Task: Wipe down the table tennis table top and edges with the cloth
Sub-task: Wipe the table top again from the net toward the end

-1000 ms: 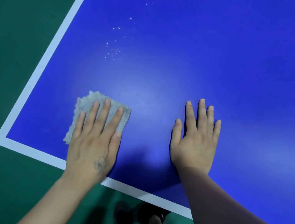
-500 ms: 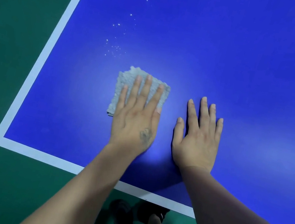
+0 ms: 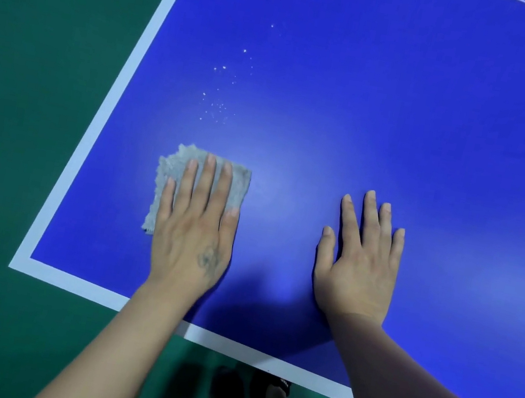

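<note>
The left hand (image 3: pixel 193 232) presses the cloth (image 3: pixel 170 180) flat on the desk (image 3: pixel 372 113), fingers (image 3: pixel 208 182) straight; the right hand (image 3: pixel 360 267) rests flat, fingers spread. Risk: strokes stopping short may miss the white specks (image 3: pixel 215 109) just beyond the cloth.

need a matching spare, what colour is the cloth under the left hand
Light grey, with a fuzzy, frayed look: the cloth shows best in the head view, the only one.

The cloth (image 3: pixel 169 183) is a pale grey, fuzzy square with ragged edges, lying flat on the blue table (image 3: pixel 372 113) near its near-left corner. The table top is matte blue with a white border line along its left and near edges; small white specks (image 3: pixel 216 111) lie just beyond the cloth
</note>
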Demonstrator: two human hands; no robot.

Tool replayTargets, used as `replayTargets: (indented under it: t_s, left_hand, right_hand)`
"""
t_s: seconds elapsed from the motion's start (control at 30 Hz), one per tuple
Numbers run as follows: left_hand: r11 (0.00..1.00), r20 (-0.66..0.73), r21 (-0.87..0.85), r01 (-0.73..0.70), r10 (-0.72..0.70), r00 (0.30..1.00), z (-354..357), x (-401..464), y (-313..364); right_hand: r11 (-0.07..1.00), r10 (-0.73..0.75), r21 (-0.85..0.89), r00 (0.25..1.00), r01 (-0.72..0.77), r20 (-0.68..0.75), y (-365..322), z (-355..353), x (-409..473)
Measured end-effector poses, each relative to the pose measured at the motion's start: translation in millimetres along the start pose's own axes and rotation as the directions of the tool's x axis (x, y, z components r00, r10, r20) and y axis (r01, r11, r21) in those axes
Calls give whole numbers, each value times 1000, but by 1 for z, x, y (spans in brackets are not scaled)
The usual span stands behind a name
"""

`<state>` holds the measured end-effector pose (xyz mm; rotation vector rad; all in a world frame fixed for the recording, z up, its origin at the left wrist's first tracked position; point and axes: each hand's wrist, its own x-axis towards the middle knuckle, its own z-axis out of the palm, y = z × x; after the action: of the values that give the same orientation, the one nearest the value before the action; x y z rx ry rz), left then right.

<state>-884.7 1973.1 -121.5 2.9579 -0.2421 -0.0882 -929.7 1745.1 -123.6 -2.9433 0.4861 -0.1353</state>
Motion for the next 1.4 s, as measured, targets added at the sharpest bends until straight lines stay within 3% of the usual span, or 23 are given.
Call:
replayTargets:
  t_s: [0.17, 0.3, 0.57, 0.77, 0.9, 1.0, 1.17, 1.3, 1.4]
  left_hand:
    - [996, -46, -18, 88, -89, 995, 4, 72, 19]
    - [996, -55, -46, 73, -75, 996, 10, 102, 50]
    - [949, -3, 6, -315, 315, 949, 9, 38, 55]
    - [997, 19, 22, -81, 80, 997, -5, 7, 9]
    - [990, 7, -14, 139, -139, 990, -6, 57, 15]
    - [978, -35, -38, 205, -207, 978, -1, 109, 38]
    - [999, -43, -31, 15, -17, 999, 7, 151, 89]
    - [980, -28, -6, -198, 198, 980, 10, 130, 106]
    - [970, 15, 4, -243, 243, 970, 7, 104, 93]
  right_hand:
    - [1000, -12, -4, 1000, 11, -24, 2, 2, 1]
    - [1000, -22, -22, 999, 21, -35, 1, 2, 1]
    - [999, -32, -24, 999, 31, -43, 2, 1, 0]
    - [999, -23, 28, 999, 24, -47, 2, 0, 0]
    - [998, -9, 55, 1000, 10, -28, 3, -1, 3]
    - [999, -12, 33, 1000, 12, -12, 3, -3, 4]
    - [999, -15, 34, 1000, 15, 2, 4, -1, 4]
    - [998, -4, 63, 1000, 4, 6, 5, -2, 5]
    - [993, -6, 116, 1000, 8, -13, 6, -3, 3]
